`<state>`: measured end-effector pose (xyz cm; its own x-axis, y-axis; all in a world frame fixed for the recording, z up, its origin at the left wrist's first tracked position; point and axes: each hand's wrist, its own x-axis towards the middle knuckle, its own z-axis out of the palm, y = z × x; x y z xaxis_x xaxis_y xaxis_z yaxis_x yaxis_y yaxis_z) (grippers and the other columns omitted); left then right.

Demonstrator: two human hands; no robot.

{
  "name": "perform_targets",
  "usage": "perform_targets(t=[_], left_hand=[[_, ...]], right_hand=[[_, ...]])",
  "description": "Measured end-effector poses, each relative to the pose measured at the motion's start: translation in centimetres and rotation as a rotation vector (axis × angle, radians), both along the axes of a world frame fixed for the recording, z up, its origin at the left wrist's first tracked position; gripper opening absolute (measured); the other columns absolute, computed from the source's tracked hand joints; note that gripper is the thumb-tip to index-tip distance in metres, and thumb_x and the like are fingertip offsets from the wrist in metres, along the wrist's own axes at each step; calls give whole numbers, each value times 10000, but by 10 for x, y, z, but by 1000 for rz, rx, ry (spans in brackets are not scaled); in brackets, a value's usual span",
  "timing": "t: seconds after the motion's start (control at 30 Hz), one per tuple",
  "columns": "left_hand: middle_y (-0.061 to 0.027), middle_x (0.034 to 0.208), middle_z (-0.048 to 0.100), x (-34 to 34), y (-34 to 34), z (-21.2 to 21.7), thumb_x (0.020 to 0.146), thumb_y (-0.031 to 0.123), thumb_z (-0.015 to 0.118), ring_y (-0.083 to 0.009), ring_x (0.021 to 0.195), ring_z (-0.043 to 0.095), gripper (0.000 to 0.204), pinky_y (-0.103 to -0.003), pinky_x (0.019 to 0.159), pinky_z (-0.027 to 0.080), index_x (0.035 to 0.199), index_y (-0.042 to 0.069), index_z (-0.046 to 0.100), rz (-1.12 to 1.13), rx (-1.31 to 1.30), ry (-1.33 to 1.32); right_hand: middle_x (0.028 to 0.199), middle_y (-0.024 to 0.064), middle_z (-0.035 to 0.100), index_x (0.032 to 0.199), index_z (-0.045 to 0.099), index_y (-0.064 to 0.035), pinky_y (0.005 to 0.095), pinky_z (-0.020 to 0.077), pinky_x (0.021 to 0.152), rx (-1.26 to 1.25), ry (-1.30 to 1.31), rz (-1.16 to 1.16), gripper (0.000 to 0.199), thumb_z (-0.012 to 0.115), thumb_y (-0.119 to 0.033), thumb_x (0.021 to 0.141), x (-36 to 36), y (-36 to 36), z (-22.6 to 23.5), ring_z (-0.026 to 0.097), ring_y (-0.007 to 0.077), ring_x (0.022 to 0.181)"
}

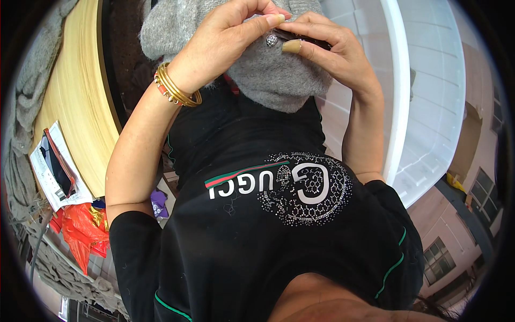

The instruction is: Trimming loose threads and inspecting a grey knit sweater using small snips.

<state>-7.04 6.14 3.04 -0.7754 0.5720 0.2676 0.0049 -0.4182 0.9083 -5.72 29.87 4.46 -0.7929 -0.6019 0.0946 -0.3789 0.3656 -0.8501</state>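
Grey fuzzy knitted fabric (pixel 284 80) lies bunched over my lap, under both hands. My left hand (pixel 236 29) is closed in a pinch at the top of it, thumb against fingertips; whatever is between them is too small to tell. Beside it, my right hand (pixel 335 48) grips a dark slim thing (pixel 314 41) between thumb and fingers, its kind unclear. A round, sparkling silver button (pixel 272 40) sits on the knit just below the left fingertips, next to the right thumb. The fingertips of both hands nearly touch.
At the left runs a light wood tabletop (pixel 80 96) with papers and a dark, red-edged item (pixel 59 166) on it. A red plastic bag (pixel 85 231) lies nearby. More grey knit (pixel 32 80) is heaped along the far left. A large translucent white plastic bin (pixel 397 96) stands at my right.
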Motion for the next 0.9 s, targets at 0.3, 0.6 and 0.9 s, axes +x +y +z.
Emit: perform_targets(t=[0.3,0.6,0.9], left_hand=[[-48,1185,612,-7,4,-18,1074,169,564,-81,1057,528,124,-235,930,438,1081,46,575,-38,43,-47],[-67,1223,605,-15,13,-39,1075,145,559,-96,1108,544,101,-254,980,447,1089,46,569,-183,413,169],[-71,1233,605,-12,16,-39,1077,141,553,-84,1093,540,93,-246,976,448,1078,48,563,-191,407,163]], right_hand=[[1078,68,688,1259,715,-11,278,495,877,-15,26,21,335,707,-88,933,2,2,-2,634,167,1012],[1087,69,692,1265,722,-30,276,502,877,-46,-4,25,341,698,-70,928,3,5,-1,640,173,1011],[954,63,676,1228,723,-7,288,473,804,-272,132,112,346,775,-113,903,-9,-2,-11,609,159,908]])
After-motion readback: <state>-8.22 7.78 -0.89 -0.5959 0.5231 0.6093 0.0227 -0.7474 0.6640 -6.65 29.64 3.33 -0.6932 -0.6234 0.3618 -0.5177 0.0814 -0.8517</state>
